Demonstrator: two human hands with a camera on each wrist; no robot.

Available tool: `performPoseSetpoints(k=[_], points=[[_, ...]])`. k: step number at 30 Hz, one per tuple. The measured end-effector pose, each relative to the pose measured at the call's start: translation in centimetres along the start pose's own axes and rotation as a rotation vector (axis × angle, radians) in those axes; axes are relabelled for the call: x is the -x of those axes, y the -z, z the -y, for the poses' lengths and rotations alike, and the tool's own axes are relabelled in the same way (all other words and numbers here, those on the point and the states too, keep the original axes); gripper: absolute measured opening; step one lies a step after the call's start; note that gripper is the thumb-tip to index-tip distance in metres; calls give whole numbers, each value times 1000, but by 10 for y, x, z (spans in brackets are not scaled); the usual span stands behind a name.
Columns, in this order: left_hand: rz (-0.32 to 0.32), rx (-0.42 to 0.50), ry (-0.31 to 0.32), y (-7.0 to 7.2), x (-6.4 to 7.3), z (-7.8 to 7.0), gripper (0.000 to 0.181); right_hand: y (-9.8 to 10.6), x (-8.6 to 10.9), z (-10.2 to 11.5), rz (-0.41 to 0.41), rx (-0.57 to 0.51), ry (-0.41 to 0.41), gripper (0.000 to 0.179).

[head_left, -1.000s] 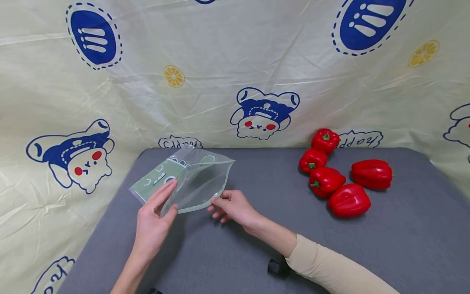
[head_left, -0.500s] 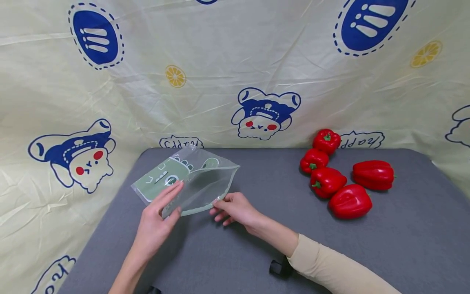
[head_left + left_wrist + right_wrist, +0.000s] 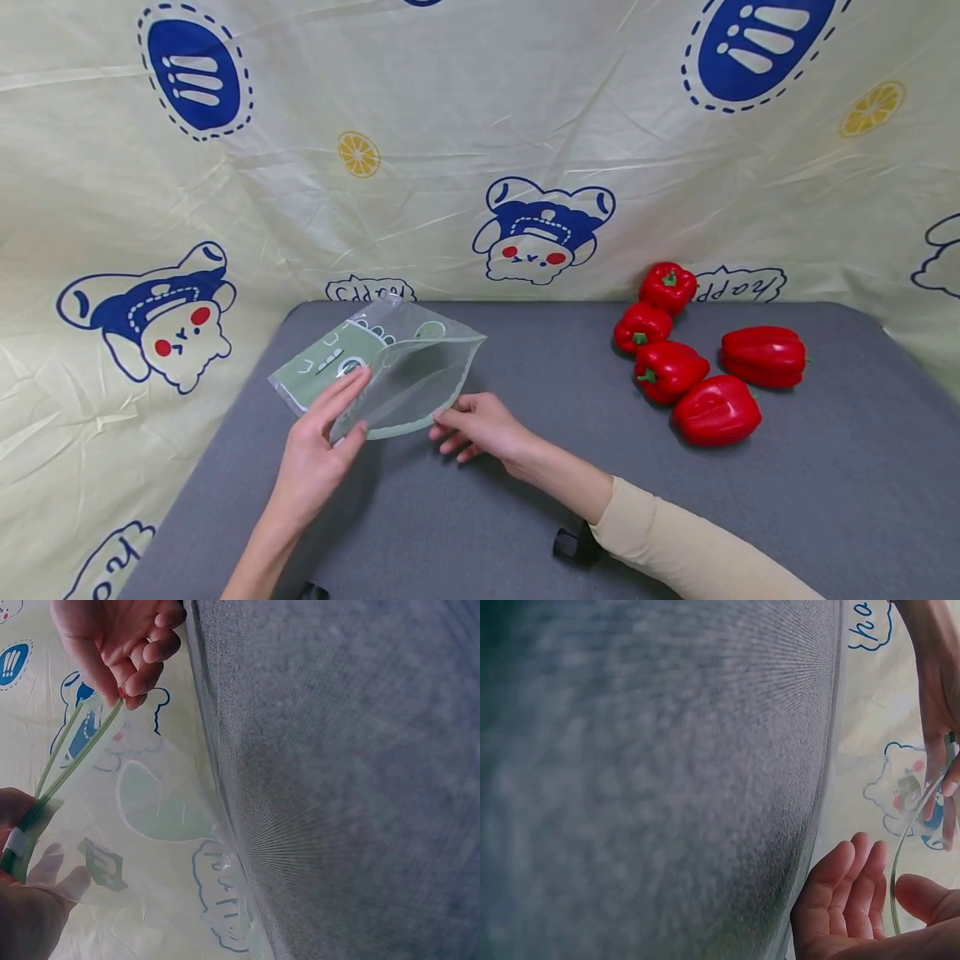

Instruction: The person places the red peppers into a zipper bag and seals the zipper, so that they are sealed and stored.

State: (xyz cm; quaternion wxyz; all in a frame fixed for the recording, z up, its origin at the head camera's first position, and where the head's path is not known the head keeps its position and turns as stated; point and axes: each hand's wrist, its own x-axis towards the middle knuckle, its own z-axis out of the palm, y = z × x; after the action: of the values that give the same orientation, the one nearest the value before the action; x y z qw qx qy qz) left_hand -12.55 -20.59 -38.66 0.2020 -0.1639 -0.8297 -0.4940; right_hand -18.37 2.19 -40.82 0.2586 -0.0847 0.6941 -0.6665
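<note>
"One grey desk: what is held over it?"

"Clear bag, at left. Left hand grips one corner, right hand pinches the rim; opposed holds likely keep it spread."

"Peppers?"

"Grouped right, probably leaving working room."

Even light, soft shadows, hazy wrist views
</note>
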Motion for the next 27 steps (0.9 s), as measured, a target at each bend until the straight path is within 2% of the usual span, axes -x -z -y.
performPoseSetpoints(k=[4,7,12,19,27], points=[[-22,-48,-52,-1,-1,0,70,5,5,2,5,14,21,25],[-31,-93,-67,-1,-2,1,72,11,11,3,-2,32,43,28],[-28,-135,-54,-1,-1,1,72,22,21,4,-23,56,70,31],[-16,-166,-2,-2,2,-2,71,43,46,9,-42,112,111,29],[-24,-171,-12,-1,4,-2,71,74,74,13,-6,111,102,33]])
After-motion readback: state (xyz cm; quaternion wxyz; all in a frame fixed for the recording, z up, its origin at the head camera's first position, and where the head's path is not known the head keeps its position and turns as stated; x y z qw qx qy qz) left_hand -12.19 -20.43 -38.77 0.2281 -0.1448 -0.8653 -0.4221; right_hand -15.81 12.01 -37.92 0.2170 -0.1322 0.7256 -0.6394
